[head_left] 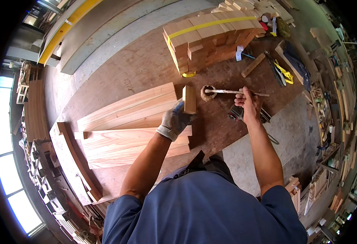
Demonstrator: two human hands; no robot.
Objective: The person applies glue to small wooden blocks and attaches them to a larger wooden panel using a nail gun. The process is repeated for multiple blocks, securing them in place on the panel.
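My left hand (pixel 175 120), in a grey work glove, grips a small wooden block (pixel 189 99) and holds it upright over the edge of several long pale planks (pixel 125 130). My bare right hand (pixel 247 105) holds a thin stick-like brush (pixel 231 92) whose far end rests in a small round glue-crusted pot (pixel 208 93) on the brown workbench (pixel 146 65). The pot sits just right of the block.
A strapped stack of short wooden blocks (pixel 211 38) with a yellow band stands at the back. A loose wooden stick (pixel 253 65), yellow-handled tools (pixel 282 71) and a dark tool (pixel 235 114) lie to the right. Shelves of wood pieces (pixel 341 101) line the right side.
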